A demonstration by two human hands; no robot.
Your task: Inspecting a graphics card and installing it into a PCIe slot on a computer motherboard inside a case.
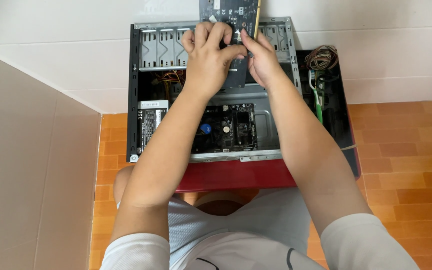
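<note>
Both hands grip a dark circuit card (228, 15) above the far end of an opened computer case (135, 90): the left hand (208, 55) curled over its lower part, the right hand (262, 57) pinching its edge. Below the wrists lies the motherboard (231, 127), a power supply (151, 120) further left. The case rests on a red table (236, 175), wall close beyond, tiled floor (406, 150) open to the right.
</note>
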